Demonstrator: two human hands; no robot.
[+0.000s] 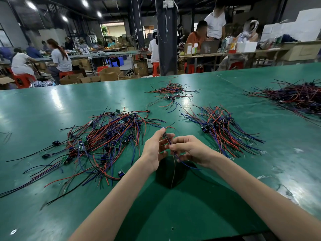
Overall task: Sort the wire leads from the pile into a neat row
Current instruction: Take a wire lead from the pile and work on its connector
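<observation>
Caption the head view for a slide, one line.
The left hand and right hand hold one wire lead over the green table, between the tangled pile and the neater bundle.

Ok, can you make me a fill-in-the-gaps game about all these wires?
1. The table is coloured ____.
2. The messy pile lies on the ____ of the wire lead that the left hand and right hand pinch.
3. The tidy bundle has red, black and ____ wires.
Missing words: green, left, blue.
</observation>
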